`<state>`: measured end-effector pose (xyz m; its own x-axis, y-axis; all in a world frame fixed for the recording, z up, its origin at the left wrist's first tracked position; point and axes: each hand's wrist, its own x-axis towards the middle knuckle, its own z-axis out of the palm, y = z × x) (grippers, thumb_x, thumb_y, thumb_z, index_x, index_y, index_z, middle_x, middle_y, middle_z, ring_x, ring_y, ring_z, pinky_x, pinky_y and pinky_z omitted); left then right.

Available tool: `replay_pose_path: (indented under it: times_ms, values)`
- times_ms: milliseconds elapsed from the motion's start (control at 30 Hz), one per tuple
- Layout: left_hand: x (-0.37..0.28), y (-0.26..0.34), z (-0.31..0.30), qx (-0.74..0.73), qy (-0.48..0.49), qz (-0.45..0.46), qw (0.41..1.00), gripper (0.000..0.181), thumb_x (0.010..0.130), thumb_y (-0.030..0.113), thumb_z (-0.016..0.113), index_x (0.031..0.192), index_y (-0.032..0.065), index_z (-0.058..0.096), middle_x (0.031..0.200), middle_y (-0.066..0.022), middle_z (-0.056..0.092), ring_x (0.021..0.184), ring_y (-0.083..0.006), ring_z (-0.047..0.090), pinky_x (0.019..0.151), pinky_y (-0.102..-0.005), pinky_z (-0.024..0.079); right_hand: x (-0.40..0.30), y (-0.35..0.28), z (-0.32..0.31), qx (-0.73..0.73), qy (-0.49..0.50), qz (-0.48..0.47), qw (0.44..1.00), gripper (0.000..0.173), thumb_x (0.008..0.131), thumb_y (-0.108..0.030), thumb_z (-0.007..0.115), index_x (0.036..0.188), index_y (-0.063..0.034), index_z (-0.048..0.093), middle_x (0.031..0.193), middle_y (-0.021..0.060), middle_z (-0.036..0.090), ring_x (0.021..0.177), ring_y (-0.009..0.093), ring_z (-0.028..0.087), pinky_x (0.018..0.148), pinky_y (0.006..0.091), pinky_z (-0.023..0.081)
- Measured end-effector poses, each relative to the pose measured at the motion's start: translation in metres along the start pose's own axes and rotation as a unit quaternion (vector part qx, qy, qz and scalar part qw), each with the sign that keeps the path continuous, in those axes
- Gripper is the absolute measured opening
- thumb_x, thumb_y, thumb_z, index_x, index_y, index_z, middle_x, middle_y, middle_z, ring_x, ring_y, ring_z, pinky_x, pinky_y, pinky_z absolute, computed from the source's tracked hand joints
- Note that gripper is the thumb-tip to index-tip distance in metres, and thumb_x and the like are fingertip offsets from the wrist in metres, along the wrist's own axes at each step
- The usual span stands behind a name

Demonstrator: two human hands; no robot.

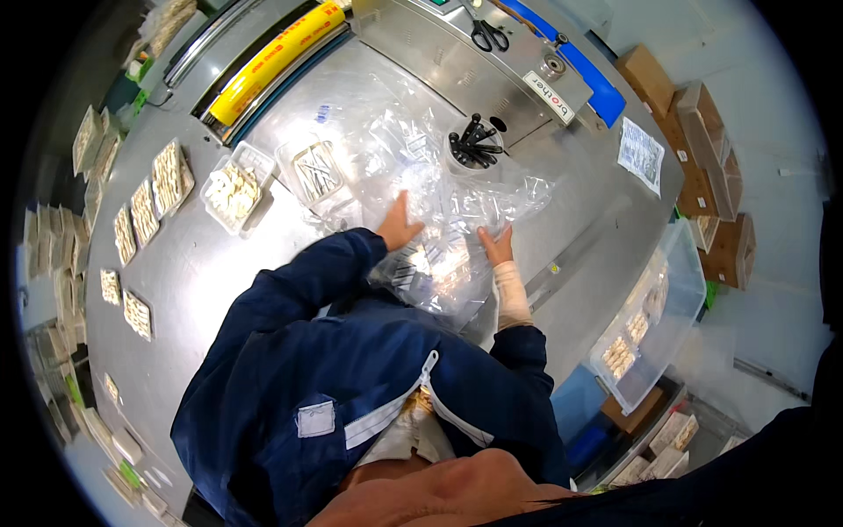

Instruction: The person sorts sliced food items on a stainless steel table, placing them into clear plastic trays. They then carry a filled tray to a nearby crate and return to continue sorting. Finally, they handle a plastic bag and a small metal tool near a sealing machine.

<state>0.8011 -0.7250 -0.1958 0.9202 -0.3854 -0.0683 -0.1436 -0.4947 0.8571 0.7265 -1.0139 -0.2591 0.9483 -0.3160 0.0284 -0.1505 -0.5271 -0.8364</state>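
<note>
A large crumpled clear plastic bag [435,263] with dark printed marks lies in front of me, spread from the table's edge towards the machine. My left hand [400,224] rests on its left side, index finger stretched out and thumb apart. At its right side, my right hand [498,245] has the film between thumb and fingers. Bright reflections hide what the bag holds, if anything. Just beyond it stands a clear tub [473,161] of black-handled tools. Left of the bag sits a clear plastic container [317,172] with thin pale and dark sticks.
A film wrapping machine [421,56] with a yellow roll [280,62] spans the back, with black scissors [489,36] on top. An open container [232,191] of pale pieces and several filled trays [172,174] lie left. A translucent bin [649,323] and cardboard boxes [645,76] stand right.
</note>
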Motion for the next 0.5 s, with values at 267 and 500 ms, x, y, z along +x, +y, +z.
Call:
replay_pose_path:
  times_ms: [267, 500]
  values:
    - [0.003, 0.01, 0.104, -0.059, -0.313, -0.14, 0.938, 0.068, 0.08, 0.029, 0.063, 0.134, -0.0005, 0.033, 0.135, -0.0228, 0.037, 0.124, -0.0341, 0.037, 0.103, -0.0375, 0.031, -0.011, -0.087, 0.008, 0.149, -0.039, 0.112, 0.982, 0.104, 0.062, -0.03, 0.082, 0.135, 0.0085, 0.018, 0.131, 0.0224, 0.04, 0.12, 0.031, 0.041, 0.101, 0.0355, 0.034]
    - [-0.014, 0.088, 0.042, -0.115, -0.247, 0.06, 0.96, 0.052, 0.08, 0.02, 0.063, 0.127, 0.0056, 0.046, 0.131, -0.0184, 0.041, 0.124, -0.0308, 0.038, 0.104, -0.0369, 0.03, -0.008, -0.017, -0.025, 0.211, 0.039, 0.236, 0.948, 0.084, 0.058, -0.013, 0.079, 0.126, 0.0086, 0.037, 0.119, 0.0195, 0.05, 0.11, 0.028, 0.048, 0.096, 0.0358, 0.039]
